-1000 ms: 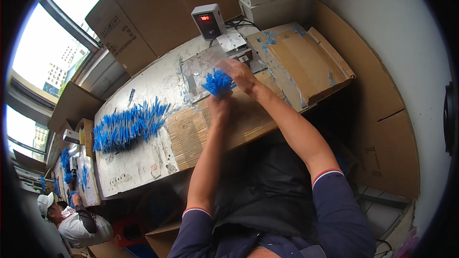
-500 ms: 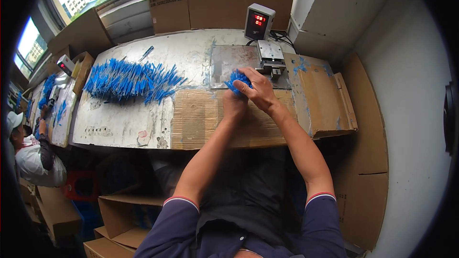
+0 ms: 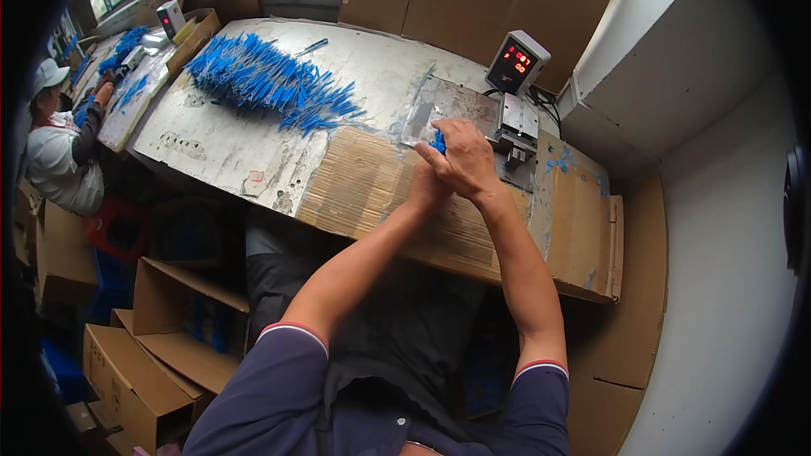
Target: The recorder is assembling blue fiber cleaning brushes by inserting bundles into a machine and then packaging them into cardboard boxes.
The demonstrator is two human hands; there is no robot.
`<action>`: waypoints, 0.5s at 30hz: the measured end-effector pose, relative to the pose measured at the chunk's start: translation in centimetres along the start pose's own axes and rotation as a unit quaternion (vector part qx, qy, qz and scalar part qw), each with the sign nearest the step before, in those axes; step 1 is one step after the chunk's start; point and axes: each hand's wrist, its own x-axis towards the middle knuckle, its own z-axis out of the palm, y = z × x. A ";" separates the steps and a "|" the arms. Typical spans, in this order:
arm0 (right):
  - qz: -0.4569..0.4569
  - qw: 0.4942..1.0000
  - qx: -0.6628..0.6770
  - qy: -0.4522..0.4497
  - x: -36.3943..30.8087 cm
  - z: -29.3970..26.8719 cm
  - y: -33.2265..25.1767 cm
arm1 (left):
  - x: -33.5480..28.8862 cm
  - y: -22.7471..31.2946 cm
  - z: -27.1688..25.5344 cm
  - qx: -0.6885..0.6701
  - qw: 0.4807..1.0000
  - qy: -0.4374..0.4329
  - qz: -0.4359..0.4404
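Blue bundle of thin, plastic-looking strips (image 3: 438,142), and honestly not much of it was showing: just a small tuft of bright ends, the rest was covered up. It sat right between the two hands, above the near left part of a scuffed grey metal plate (image 3: 463,100) on the worn white surface (image 3: 215,150).

The right hand (image 3: 466,154) was about half closed around the tuft, fingers curled over the far side and thumb sticking out along the near side. The left hand (image 3: 432,187) was tucked in just below and behind it; its fingers were hidden, so I couldn't tell how far closed they were or how much they held.

Pose-wise, the left forearm slanted up to the right over a flat brown corrugated cardboard sheet (image 3: 359,176), while the right one leaned up and left, so the wrists nearly met.

Off to the left lay a big heap of blue and greyish strips (image 3: 270,80), well apart from both hands.
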 end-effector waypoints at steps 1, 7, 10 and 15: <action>0.004 0.997 0.031 -0.068 1.0 -0.5 -0.1 | 0.2 -0.4 -0.2 0.029 1.000 0.007 0.007; 0.044 0.985 0.166 0.011 2.6 -4.8 0.9 | 0.0 0.9 0.3 0.054 0.995 -0.053 -0.072; -0.065 0.997 0.035 -0.014 1.3 -0.7 0.0 | 0.2 -0.5 0.2 0.043 0.999 -0.024 0.010; -0.016 0.972 0.068 -0.226 3.2 -3.6 -0.6 | -0.1 0.1 -0.2 0.053 0.998 -0.020 -0.018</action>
